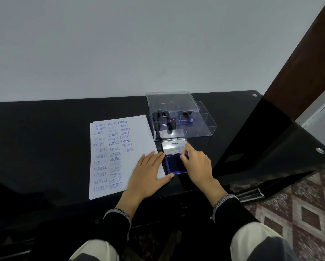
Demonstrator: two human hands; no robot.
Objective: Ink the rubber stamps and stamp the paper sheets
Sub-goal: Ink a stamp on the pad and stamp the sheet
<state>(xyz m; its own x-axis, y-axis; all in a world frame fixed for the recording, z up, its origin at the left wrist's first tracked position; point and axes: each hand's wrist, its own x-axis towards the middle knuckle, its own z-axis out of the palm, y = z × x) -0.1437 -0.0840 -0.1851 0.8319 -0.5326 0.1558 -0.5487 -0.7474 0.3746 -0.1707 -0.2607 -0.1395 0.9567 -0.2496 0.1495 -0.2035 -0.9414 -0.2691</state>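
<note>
Over the open ink pad (174, 164), the right hand (195, 164) curls its fingers round a small stamp (186, 153), of which only a purple tip shows between the fingers; whether its face touches the blue pad cannot be told. At nine o'clock from it, the left hand (150, 171) lies flat with fingers spread on the lower right corner of the paper sheet (118, 155), fingertips reaching the pad's left edge. That sheet lies on the black worktop (44, 144), covered in blue prints reading SAMPLE, AIR MAIL, EXPRESS and FAX OUT. The pad's silver lid (174, 146) stands open at twelve o'clock from the pad. Farther at twelve o'clock sits a clear plastic box (201, 127) holding several black-handled stamps (162, 120). Patterned floor tiles (299, 210) show at four o'clock.
</note>
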